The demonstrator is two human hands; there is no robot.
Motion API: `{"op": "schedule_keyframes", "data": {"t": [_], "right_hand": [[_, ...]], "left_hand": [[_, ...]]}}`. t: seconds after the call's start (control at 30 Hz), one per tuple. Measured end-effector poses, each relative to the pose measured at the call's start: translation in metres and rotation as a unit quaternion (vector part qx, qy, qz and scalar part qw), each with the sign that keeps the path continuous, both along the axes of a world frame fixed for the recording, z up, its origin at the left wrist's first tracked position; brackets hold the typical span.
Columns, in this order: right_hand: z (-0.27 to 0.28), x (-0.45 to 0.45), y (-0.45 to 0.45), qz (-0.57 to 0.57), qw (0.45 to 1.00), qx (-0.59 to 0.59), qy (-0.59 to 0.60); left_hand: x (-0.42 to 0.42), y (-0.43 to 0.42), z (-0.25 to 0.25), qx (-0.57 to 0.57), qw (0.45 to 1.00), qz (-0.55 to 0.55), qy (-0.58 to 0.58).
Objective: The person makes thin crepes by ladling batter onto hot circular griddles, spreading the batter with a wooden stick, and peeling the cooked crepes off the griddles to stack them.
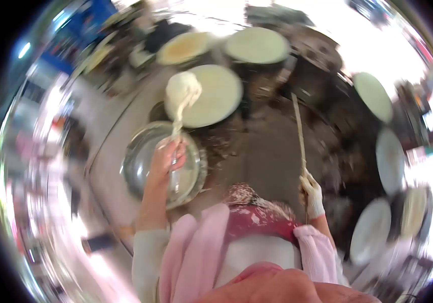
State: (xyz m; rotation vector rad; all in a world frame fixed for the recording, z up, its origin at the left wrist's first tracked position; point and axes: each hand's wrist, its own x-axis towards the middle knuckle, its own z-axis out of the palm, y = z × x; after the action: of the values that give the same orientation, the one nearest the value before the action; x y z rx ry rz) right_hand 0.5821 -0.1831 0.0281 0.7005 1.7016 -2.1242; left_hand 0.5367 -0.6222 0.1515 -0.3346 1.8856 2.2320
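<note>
My left hand (170, 156) is closed on wet white dough (182, 90), whose rounded lump and twisted strand reach forward from my fingers. The lump overlaps the left edge of a round griddle (212, 96) with a pale surface; I cannot tell whether they touch. Beneath my left hand stands a wide metal basin (136, 169) with something pale inside. My right hand (311, 194), in a white glove, grips a long thin stick (299, 129) that points forward over the dark floor.
More round pale griddles stand in an arc: one with a yellowish-brown patch (185, 48), another at the front (257, 45), and several along the right, including a near one (371, 231). Scraps (221, 146) litter the ground beside the basin. The surroundings are blurred.
</note>
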Motion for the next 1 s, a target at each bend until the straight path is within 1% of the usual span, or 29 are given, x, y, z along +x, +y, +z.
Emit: {"op": "schedule_keyframes", "data": {"t": [0.07, 0.13, 0.17, 0.2, 0.23, 0.3, 0.33, 0.4, 0.43, 0.53, 0.6, 0.67, 0.7, 0.77, 0.83, 0.87, 0.9, 0.93, 0.97, 1.0], "right_hand": [[0.021, 0.022, 0.020, -0.049, 0.999, -0.008, -0.008], [0.017, 0.052, 0.050, -0.120, 0.991, 0.051, -0.012], [0.005, 0.075, 0.071, -0.157, 0.985, 0.068, 0.011], [-0.023, 0.086, 0.086, -0.202, 0.965, 0.151, 0.064], [-0.053, 0.107, 0.105, -0.237, 0.936, 0.234, 0.113], [-0.067, 0.144, 0.137, -0.316, 0.909, 0.247, 0.115], [-0.073, 0.163, 0.152, -0.355, 0.892, 0.254, 0.117], [-0.081, 0.191, 0.175, -0.458, 0.870, 0.163, 0.082], [-0.083, 0.193, 0.179, -0.484, 0.866, 0.117, 0.045], [-0.074, 0.199, 0.221, -0.562, 0.823, 0.078, 0.000], [-0.073, 0.196, 0.250, -0.602, 0.796, 0.055, -0.009], [-0.065, 0.179, 0.284, -0.636, 0.770, 0.046, -0.008], [-0.073, 0.173, 0.302, -0.637, 0.769, 0.061, 0.006], [-0.094, 0.155, 0.341, -0.634, 0.756, 0.162, 0.030], [-0.095, 0.126, 0.378, -0.635, 0.725, 0.260, 0.064], [-0.088, 0.108, 0.393, -0.640, 0.699, 0.307, 0.086], [-0.069, 0.093, 0.404, -0.613, 0.730, 0.302, 0.008], [-0.081, 0.077, 0.416, -0.607, 0.742, 0.283, -0.036], [-0.078, 0.060, 0.426, -0.537, 0.755, 0.346, -0.147], [-0.075, 0.048, 0.432, -0.455, 0.753, 0.399, -0.257]], "left_hand": [[-0.045, 0.022, -0.033, 0.078, 0.987, -0.133, -0.037], [-0.070, 0.070, -0.066, 0.198, 0.943, -0.218, -0.152], [-0.070, 0.111, -0.066, 0.190, 0.934, -0.238, -0.188], [-0.084, 0.147, -0.072, 0.180, 0.923, -0.250, -0.231], [-0.089, 0.184, -0.077, 0.211, 0.897, -0.293, -0.254], [-0.096, 0.264, -0.074, 0.262, 0.850, -0.343, -0.301], [-0.097, 0.305, -0.069, 0.247, 0.843, -0.374, -0.299], [-0.105, 0.388, -0.058, 0.212, 0.829, -0.428, -0.291], [-0.124, 0.422, -0.067, 0.247, 0.788, -0.468, -0.315], [-0.137, 0.556, -0.051, 0.223, 0.744, -0.560, -0.289], [-0.150, 0.642, -0.053, 0.225, 0.701, -0.619, -0.275], [-0.143, 0.723, -0.041, 0.082, 0.736, -0.652, -0.160], [-0.142, 0.761, -0.044, 0.062, 0.732, -0.664, -0.138], [-0.137, 0.831, -0.058, 0.039, 0.727, -0.677, -0.107], [-0.132, 0.891, -0.087, 0.041, 0.729, -0.677, -0.095], [-0.126, 0.916, -0.106, 0.044, 0.735, -0.670, -0.097], [-0.118, 0.934, -0.124, 0.053, 0.744, -0.657, -0.105], [-0.112, 0.953, -0.143, 0.063, 0.753, -0.646, -0.112], [-0.109, 0.967, -0.164, 0.014, 0.751, -0.656, -0.079], [-0.108, 0.978, -0.187, -0.034, 0.746, -0.664, -0.045]]}}
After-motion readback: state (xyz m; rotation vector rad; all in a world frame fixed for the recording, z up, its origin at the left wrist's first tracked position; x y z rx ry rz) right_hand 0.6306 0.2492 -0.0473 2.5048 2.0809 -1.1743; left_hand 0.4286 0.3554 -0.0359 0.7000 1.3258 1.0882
